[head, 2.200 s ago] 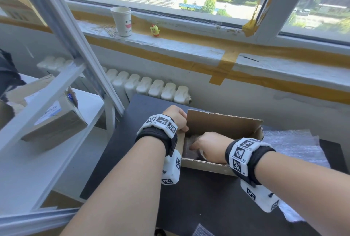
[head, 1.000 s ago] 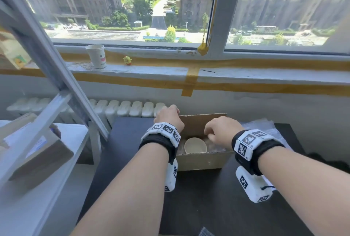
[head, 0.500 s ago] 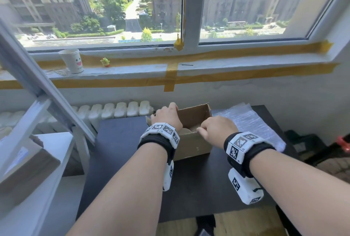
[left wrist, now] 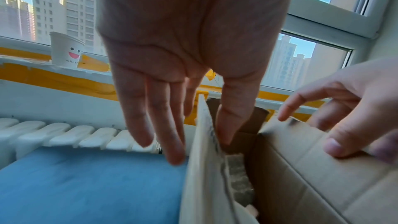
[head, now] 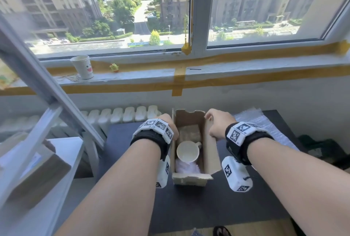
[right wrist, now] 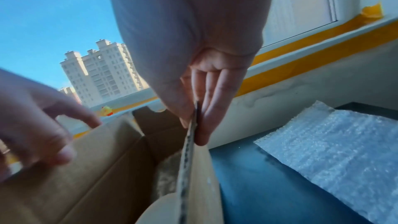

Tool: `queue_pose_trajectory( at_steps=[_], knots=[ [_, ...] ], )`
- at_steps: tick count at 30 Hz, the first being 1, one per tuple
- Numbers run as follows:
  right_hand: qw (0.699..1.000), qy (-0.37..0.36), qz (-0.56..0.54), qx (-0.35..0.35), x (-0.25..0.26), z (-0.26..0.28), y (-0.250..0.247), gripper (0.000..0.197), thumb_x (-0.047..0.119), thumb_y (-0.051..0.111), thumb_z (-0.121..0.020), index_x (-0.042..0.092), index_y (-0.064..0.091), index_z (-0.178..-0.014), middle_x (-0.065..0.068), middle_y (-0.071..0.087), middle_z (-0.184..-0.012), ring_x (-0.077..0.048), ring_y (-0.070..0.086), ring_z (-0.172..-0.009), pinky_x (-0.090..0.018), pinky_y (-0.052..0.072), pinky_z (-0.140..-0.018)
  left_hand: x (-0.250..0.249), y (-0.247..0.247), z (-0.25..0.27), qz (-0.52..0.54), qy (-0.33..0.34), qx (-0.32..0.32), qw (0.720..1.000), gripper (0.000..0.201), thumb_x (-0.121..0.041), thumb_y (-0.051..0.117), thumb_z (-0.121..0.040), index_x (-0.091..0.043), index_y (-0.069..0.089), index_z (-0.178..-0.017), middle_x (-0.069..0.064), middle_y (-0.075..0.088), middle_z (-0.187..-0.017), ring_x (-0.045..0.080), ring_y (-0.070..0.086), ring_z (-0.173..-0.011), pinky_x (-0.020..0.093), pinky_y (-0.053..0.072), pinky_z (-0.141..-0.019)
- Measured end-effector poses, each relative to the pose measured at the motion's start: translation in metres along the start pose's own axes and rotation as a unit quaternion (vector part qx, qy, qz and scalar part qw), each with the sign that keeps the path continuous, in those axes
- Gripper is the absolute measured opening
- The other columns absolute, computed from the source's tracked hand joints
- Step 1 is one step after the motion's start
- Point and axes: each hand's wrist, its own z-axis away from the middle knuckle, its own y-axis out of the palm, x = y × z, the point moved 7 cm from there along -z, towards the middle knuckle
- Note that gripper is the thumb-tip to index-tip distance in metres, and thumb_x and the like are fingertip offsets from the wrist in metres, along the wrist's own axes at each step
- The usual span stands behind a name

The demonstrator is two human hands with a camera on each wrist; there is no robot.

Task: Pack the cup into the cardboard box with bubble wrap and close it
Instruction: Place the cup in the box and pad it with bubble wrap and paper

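An open cardboard box (head: 191, 179) stands on the black table (head: 189, 203), its long axis pointing away from me. Inside, a white cup (head: 187, 152) lies on bubble wrap (head: 186, 167); its rim (right wrist: 159, 210) shows in the right wrist view. My left hand (head: 168, 121) (left wrist: 200, 149) pinches the upright left flap (left wrist: 204, 176), thumb inside and fingers (left wrist: 172, 142) outside. My right hand (head: 216, 125) (right wrist: 193, 130) pinches the upright right flap (head: 210, 152) (right wrist: 193, 185) the same way. A loose bubble wrap sheet (head: 265, 124) (right wrist: 333, 151) lies flat right of the box.
A paper cup with a smiley (head: 83, 67) and a small yellow toy (head: 114, 67) stand on the taped window sill. A white radiator (head: 121, 114) runs behind the table. A white shelf (head: 28, 169) with cardboard boxes is at the left, a dark bag (head: 322, 150) on the floor at the right.
The box has turned from lying crosswise to pointing away from me. My right hand has come out of the box, and both hands now grip the long side flaps.
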Motion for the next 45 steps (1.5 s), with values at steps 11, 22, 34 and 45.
queue_pose_trajectory(
  at_steps=[11, 22, 34, 45],
  knots=[
    [0.963, -0.013, 0.164, 0.211, -0.007, -0.009, 0.026, 0.028, 0.030, 0.081, -0.051, 0.013, 0.067, -0.067, -0.007, 0.075, -0.073, -0.028, 0.074, -0.075, -0.039, 0.061, -0.073, -0.040, -0.022, -0.013, -0.101, 0.084, -0.064, 0.989, 0.016, -0.017, 0.066, -0.083, -0.015, 0.073, -0.097, 0.008, 0.072, -0.096, 0.025, 0.067, -0.086, 0.032, 0.057, -0.074],
    [0.986, -0.021, 0.164, 0.013, -0.002, -0.039, -0.018, 0.033, 0.009, 0.055, -0.085, 0.024, 0.070, -0.109, -0.004, 0.070, -0.109, -0.028, 0.067, -0.099, -0.030, 0.049, -0.076, -0.041, -0.021, -0.016, -0.035, 0.067, -0.069, 0.995, 0.040, -0.012, 0.060, -0.080, -0.013, 0.046, -0.117, 0.006, 0.058, -0.109, 0.025, 0.060, -0.096, 0.037, 0.055, -0.081],
    [0.994, -0.060, 0.079, -0.049, -0.023, -0.049, -0.044, 0.027, 0.030, 0.042, -0.097, 0.027, 0.068, -0.105, 0.000, 0.069, -0.108, -0.025, 0.063, -0.102, -0.035, 0.050, -0.083, -0.087, -0.033, -0.018, -0.029, 0.090, -0.154, 0.984, 0.040, -0.008, 0.060, -0.080, -0.015, 0.047, -0.118, 0.010, 0.047, -0.122, 0.029, 0.045, -0.116, 0.037, 0.045, -0.089],
    [0.997, 0.047, 0.058, 0.003, -0.141, -0.051, -0.039, 0.024, 0.031, 0.048, -0.094, 0.024, 0.068, -0.106, -0.001, 0.071, -0.105, -0.024, 0.064, -0.096, -0.030, 0.050, -0.075, -0.210, 0.039, -0.028, -0.077, 0.212, -0.004, 0.974, 0.027, -0.011, 0.068, -0.081, -0.025, 0.070, -0.104, 0.001, 0.070, -0.110, 0.025, 0.066, -0.100, 0.038, 0.056, -0.088]
  ],
)
